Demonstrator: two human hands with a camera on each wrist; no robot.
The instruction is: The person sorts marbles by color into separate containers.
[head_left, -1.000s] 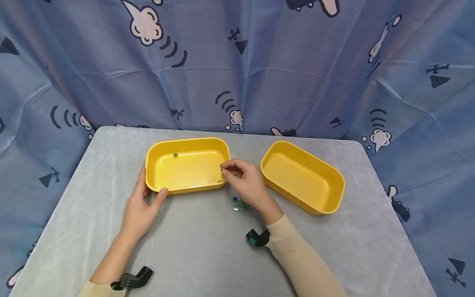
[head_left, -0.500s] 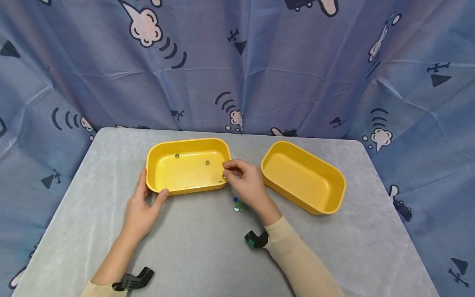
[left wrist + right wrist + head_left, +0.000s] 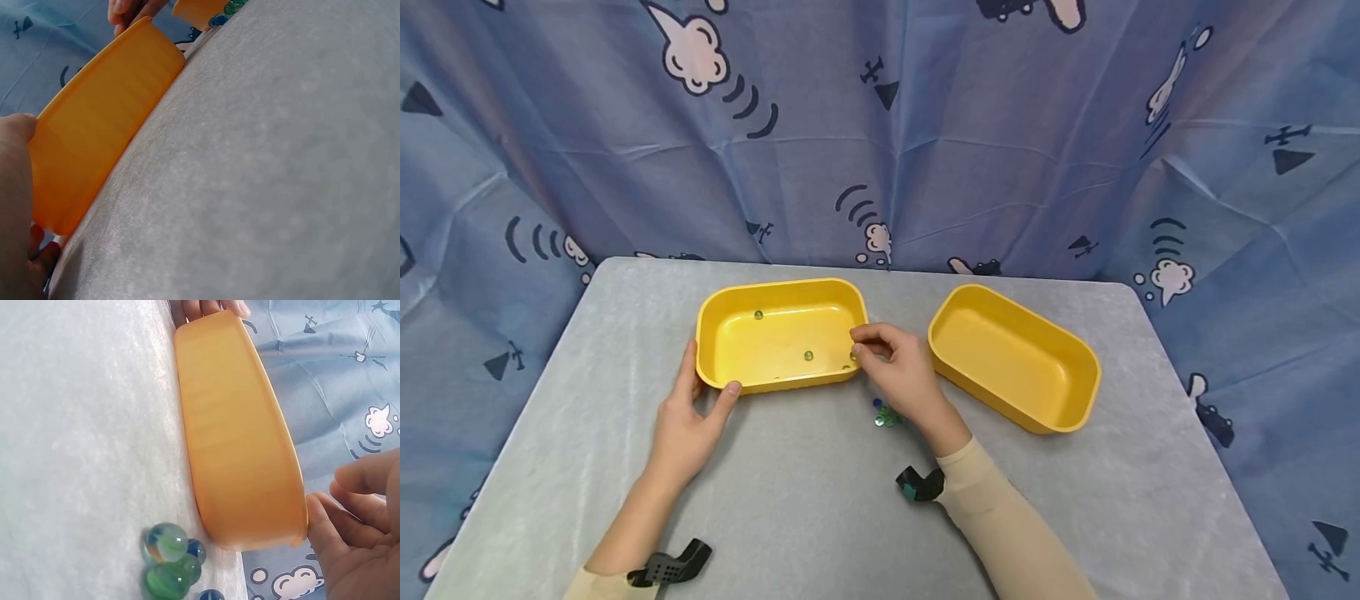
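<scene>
We see soft, even light, glare inside the left tray (image 3: 775, 333), glints on marbles (image 3: 167, 542), and, from the right wrist, a washed-out table (image 3: 81, 425).

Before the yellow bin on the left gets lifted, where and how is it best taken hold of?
Probably by its two short ends, one hand from each side: the yellow bin is long, with raised walls and an open rim to clasp. The left hand grips only its near left corner. I'd keep it level, since the loose round marbles inside could roll.
</scene>
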